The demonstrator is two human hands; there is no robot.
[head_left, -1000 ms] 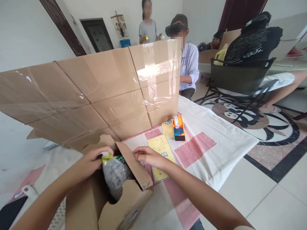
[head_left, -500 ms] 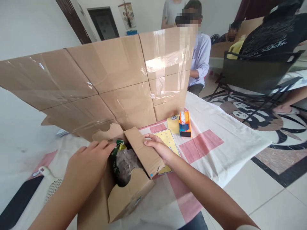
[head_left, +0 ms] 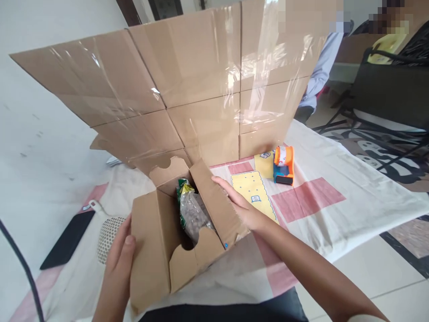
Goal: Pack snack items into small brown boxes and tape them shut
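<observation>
An open cardboard box [head_left: 187,277] sits in front of me with its flaps spread outward. Inside it lies a clear plastic bag [head_left: 194,214] of greyish contents with a green and gold printed end. My left hand [head_left: 122,246] grips the left flap, thumb in front and the other fingers mostly hidden behind it. On the other side, my right hand [head_left: 239,203] holds the right flap [head_left: 216,201] from outside, its fingertips along the edge. Neither hand touches the bag.
A tall taped cardboard screen [head_left: 204,120] stands behind the box. To the right are a yellow sheet [head_left: 251,190] and an orange and blue tape dispenser [head_left: 284,165]. A black flat object [head_left: 69,239] and a dotted item with a white handle [head_left: 109,235] lie left. A person sits beyond the screen.
My left hand has left the bag in the box and moved down to the left flap, which now shows spread out. My right hand stays on the right flap. The view has shifted.
</observation>
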